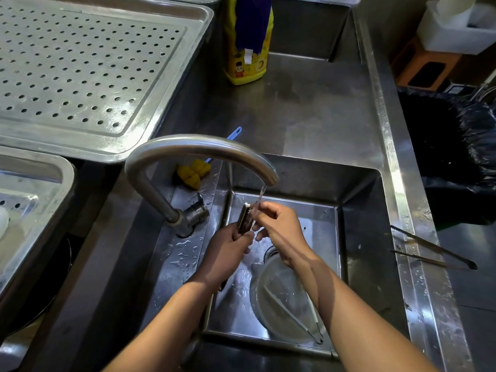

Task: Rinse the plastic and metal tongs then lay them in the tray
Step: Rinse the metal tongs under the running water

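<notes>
Left hand (228,253) grips dark plastic tongs (244,220) upright under the tap (201,146) stream in the sink (362,210). Right hand (279,224) pinches the top end. Best to turn them so both arms get water. Metal tongs (434,251) lie on the right worktop (308,116) edge, perforated tray (80,63) far left.

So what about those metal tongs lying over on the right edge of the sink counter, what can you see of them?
The metal tongs are a slim, shiny steel pair: two thin arms joined at the right end and spread apart towards the left, the farther arm with a toothed edge. They lie flat across the wet counter rim, with the joined end jutting out past it. Nothing holds them.
</notes>
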`<move>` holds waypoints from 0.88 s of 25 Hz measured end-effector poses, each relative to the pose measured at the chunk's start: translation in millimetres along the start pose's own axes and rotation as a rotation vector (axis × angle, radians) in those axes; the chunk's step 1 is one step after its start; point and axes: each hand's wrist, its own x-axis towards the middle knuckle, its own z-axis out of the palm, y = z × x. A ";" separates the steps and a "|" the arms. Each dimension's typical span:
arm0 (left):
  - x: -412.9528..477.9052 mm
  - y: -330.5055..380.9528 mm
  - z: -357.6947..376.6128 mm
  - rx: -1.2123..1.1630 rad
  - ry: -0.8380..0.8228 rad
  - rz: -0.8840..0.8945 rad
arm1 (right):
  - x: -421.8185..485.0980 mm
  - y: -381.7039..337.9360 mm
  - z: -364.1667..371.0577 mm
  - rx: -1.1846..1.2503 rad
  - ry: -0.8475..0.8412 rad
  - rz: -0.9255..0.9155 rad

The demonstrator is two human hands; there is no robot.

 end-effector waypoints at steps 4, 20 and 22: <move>-6.1 2.4 -4.4 0.083 -0.003 0.146 | -1.8 -5.6 3.6 0.075 0.001 -0.007; 48.7 22.9 38.7 -0.388 -0.146 0.096 | 0.2 -33.7 -12.1 -0.118 -0.028 -0.101; 54.3 29.4 38.8 -0.426 -0.111 0.115 | -0.7 -31.1 -15.4 -0.129 -0.060 -0.118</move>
